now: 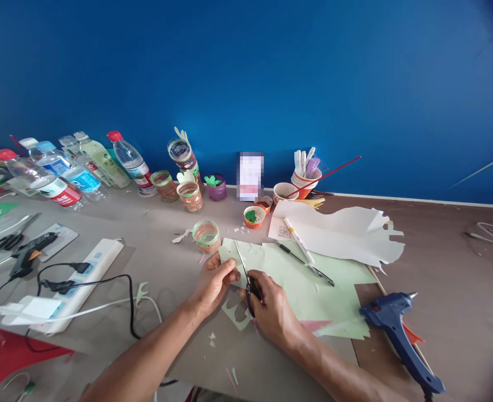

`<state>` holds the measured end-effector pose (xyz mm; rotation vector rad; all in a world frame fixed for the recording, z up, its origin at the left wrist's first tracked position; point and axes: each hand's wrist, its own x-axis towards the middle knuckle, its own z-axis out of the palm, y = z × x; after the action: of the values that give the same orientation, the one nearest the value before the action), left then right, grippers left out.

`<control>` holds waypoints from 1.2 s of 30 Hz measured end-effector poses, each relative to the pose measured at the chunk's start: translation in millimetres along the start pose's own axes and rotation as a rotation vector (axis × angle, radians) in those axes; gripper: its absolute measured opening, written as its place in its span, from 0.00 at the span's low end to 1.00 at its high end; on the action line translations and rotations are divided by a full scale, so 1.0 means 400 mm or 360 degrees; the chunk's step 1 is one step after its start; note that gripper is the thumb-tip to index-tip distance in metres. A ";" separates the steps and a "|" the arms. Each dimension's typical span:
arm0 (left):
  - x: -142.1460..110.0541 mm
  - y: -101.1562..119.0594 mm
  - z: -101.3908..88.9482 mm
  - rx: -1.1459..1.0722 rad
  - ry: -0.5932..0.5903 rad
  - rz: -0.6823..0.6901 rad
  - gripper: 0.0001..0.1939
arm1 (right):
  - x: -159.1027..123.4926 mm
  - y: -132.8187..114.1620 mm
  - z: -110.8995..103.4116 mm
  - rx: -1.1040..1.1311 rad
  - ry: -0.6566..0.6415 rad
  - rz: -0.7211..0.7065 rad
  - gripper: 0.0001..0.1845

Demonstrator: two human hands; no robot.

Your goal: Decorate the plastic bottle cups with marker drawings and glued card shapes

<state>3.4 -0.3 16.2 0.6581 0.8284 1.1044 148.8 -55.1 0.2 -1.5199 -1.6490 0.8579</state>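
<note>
Scissors (247, 273), handles (250, 304) partly hidden by fingers (261, 278), sit in the closed right hand (274, 306); left hand (213, 283) pinches pale-green paper (230, 250).

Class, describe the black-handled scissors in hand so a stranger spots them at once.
Below the blue wall is a grey table. Near its front middle, beside the large pale green paper sheet, the bare right hand grips black-handled metal scissors. Unlike the dark scissors lying far left, these are held.

Plastic bottles (86, 181) near a blue wall (246, 78).
</note>
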 end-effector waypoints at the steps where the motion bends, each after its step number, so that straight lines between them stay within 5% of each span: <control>1: 0.001 -0.001 0.000 0.0001 0.0000 -0.0001 0.13 | 0.000 0.001 0.001 0.0001 -0.0001 0.0006 0.18; 22: 0.000 0.000 0.006 0.0056 0.0024 0.0016 0.17 | 0.013 -0.006 -0.012 0.0411 0.0000 0.0244 0.13; 27: 0.004 -0.004 0.003 0.0065 0.0057 -0.0029 0.16 | 0.034 0.000 -0.034 0.0143 0.0139 0.0212 0.14; 36: 0.006 -0.015 -0.008 0.0316 -0.0099 -0.0056 0.15 | 0.078 -0.003 -0.092 -0.0423 0.0064 0.0399 0.18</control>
<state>4.3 0.1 9.0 0.8365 0.8997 0.9725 178.4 -24.1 22.4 -1.9457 -1.6146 0.7525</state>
